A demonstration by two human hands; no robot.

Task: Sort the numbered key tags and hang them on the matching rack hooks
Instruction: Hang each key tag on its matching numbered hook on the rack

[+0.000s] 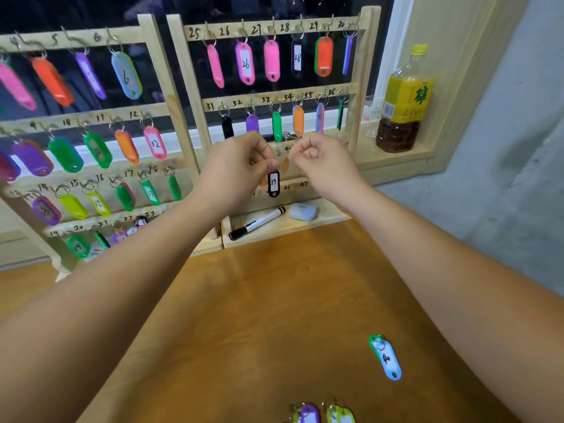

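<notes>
Both my hands are raised in front of the right wooden rack, at its third row. My left hand pinches the ring of a black key tag numbered 39, which hangs below its fingers. My right hand is curled beside it, fingertips pinched near a blurred orange tag; what it holds is unclear. The upper rows carry coloured tags under hooks 25 to 36. On the table lie a blue-green tag marked 4 and several purple and yellow-green tags at the near edge.
A second rack full of coloured tags stands on the left. A black marker and a grey eraser lie on the right rack's base shelf. A large tea bottle stands on the window ledge at right.
</notes>
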